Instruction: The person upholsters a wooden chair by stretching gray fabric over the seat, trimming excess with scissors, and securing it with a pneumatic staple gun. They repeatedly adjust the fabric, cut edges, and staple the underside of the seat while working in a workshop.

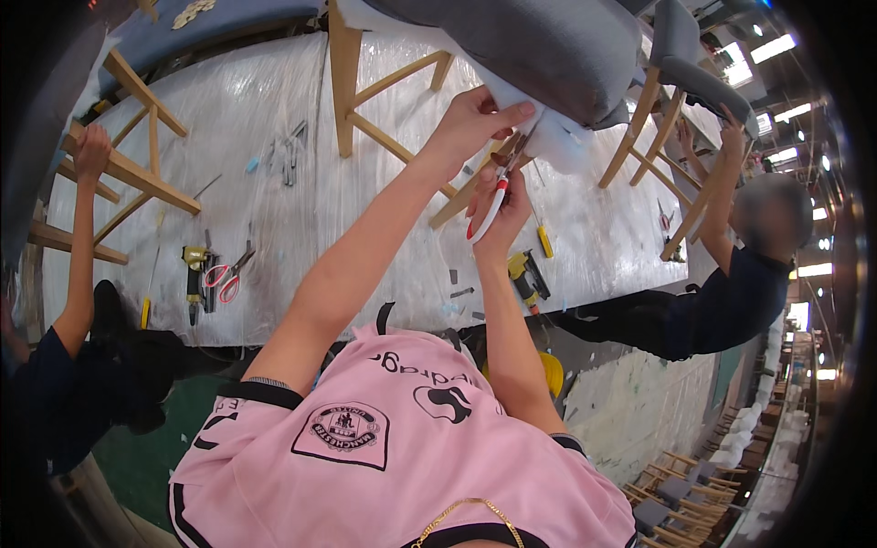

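In front of me a grey upholstered chair [557, 55] with pale wooden legs stands tipped on the table, white padding [559, 146] sticking out from under its grey fabric. My left hand [470, 128] pinches the edge of this padding between thumb and fingers. Just below it, my right hand [513, 215] is closed round a pair of scissors [498, 203] with red and white handles. The blades point up at the padding, close to my left fingertips. Their tips are partly hidden, so I cannot tell whether they are cutting.
Plastic film covers the table [274, 210]. On it lie a staple gun [194, 274], another staple gun [526, 279], red-handled scissors [230, 274] and a yellow-handled screwdriver [544, 239]. Co-workers handle a chair [146, 173] at left and another grey chair [676, 46] at right.
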Motion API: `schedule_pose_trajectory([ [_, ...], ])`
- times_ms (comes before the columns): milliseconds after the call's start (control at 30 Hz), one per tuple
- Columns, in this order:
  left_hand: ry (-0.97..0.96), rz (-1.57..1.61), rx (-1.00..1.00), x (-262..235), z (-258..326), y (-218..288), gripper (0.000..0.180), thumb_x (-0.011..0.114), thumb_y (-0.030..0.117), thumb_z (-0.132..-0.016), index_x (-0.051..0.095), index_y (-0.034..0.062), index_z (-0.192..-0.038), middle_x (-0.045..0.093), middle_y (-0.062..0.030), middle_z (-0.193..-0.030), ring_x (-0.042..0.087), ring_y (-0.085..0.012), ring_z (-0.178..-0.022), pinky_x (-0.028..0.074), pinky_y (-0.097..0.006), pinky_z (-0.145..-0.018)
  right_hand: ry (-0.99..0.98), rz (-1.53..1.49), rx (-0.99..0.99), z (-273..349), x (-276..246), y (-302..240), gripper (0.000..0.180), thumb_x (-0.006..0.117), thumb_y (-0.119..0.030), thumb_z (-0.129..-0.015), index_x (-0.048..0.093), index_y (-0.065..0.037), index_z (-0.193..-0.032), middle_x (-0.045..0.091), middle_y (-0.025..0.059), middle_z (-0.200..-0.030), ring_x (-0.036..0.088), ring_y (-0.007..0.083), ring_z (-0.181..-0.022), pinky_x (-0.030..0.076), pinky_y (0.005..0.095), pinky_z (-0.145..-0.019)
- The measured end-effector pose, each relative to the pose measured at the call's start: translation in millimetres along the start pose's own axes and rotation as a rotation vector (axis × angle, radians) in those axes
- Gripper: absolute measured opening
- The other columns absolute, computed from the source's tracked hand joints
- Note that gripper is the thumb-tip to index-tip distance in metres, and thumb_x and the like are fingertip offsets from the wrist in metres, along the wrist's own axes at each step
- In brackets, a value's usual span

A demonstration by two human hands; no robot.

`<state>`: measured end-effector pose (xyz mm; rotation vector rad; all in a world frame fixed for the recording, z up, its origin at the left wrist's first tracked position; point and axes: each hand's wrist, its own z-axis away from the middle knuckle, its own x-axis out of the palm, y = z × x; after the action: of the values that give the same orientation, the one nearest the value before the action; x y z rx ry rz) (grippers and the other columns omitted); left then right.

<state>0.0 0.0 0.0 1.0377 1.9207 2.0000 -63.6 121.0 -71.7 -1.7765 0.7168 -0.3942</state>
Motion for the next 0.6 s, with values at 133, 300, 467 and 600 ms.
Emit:
schedule_pose_trajectory([
  [133, 0.019, -0.045, 0.015, -0.4, -1.6, 3.0, 0.056, 0.088, 0.044, -0.082, 0.069, -0.001, -0.11, 0.072, -0.0074, -0.098, 0.066, -0.0155, -0.085, 0.054, -0.029, -0.085, -0.041, -0.176, -0.014, 4.3, 6.9, -12.4, 0.051, 0.064, -0.037, -0.104, 0.053, 0.003, -0.135, 0.055, -0.0002, -0.077, 0.05, 0.0061, -0.063, 0.042, 0.023, -0.056],
  [300, 0.02, -0.044, 0.007, -0.3, -1.8, 1.0, 0.056, 0.088, 0.046, -0.082, 0.071, -0.0008, -0.109, 0.072, -0.0078, -0.096, 0.066, -0.0152, -0.084, 0.054, -0.028, -0.085, -0.048, -0.15, -0.111, 1.3, 10.0, -15.1, 0.057, 0.059, -0.046, -0.104, 0.052, 0.004, -0.131, 0.053, 0.0001, -0.076, 0.049, 0.0071, -0.062, 0.041, 0.0235, -0.056],
  [467, 0.051, -0.046, 0.046, 1.9, -2.4, 1.6, 0.051, 0.086, 0.04, -0.085, 0.071, -0.0055, -0.104, 0.069, -0.0079, -0.087, 0.062, -0.0134, -0.077, 0.051, -0.027, -0.073, -0.076, -0.193, -0.083, -0.5, 16.7, -10.0, 0.059, 0.06, -0.047, -0.104, 0.05, 0.004, -0.132, 0.058, 0.0038, -0.085, 0.053, 0.009, -0.066, 0.044, 0.0247, -0.061],
  [600, 0.048, -0.032, 0.041, 2.1, -1.6, 5.0, 0.049, 0.086, 0.037, -0.086, 0.071, -0.0056, -0.104, 0.07, -0.008, -0.087, 0.064, -0.0137, -0.079, 0.052, -0.027, -0.074, -0.037, -0.086, -0.2, 0.3, 24.5, -10.1, 0.058, 0.063, -0.044, -0.102, 0.049, 0.002, -0.135, 0.063, 0.0066, -0.092, 0.06, 0.0127, -0.074, 0.048, 0.0267, -0.069],
])
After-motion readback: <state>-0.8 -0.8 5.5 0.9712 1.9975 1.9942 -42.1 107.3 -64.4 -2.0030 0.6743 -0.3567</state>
